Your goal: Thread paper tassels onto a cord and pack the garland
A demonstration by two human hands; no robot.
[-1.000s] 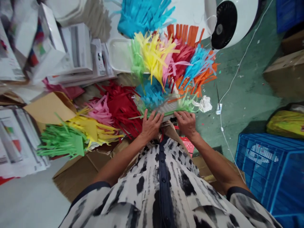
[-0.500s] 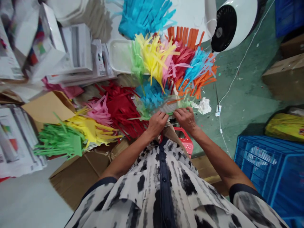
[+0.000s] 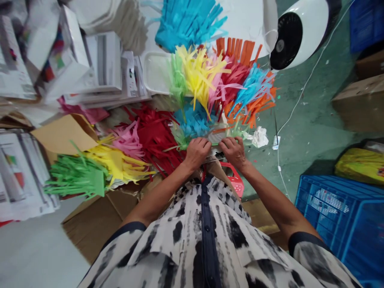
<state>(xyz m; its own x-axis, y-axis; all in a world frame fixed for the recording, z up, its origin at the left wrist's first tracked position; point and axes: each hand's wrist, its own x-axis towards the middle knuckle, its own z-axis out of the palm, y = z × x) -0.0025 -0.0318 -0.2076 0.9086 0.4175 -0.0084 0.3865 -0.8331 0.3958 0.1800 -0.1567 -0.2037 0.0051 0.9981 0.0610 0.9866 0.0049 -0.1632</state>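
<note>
My left hand (image 3: 198, 152) and my right hand (image 3: 233, 152) are side by side at the near table edge, fingers curled down. Both are closed on a light green paper tassel (image 3: 217, 143), whose narrow middle spans the gap between them. Its pale fringe (image 3: 181, 138) fans out beyond my left hand, and more pale strips show past the right. My fingertips are partly hidden. Just beyond lies a blue tassel (image 3: 193, 120). Farther back are yellow (image 3: 201, 72), dark red (image 3: 235, 72), light blue (image 3: 253, 83) and orange fringes (image 3: 261, 102).
On the left lie red (image 3: 156, 136), pink (image 3: 129, 138), yellow (image 3: 120, 164) and green tassels (image 3: 76, 174) beside stacked white boxes (image 3: 103, 60). A white fan (image 3: 300, 34) stands at the back right. Crumpled white paper (image 3: 259, 137), a red stool (image 3: 235, 180) and a blue crate (image 3: 327, 216) are nearer.
The view has shifted slightly, so the tabletop things appear a little farther right and lower. Both hands keep almost the same pose on the light green tassel.
</note>
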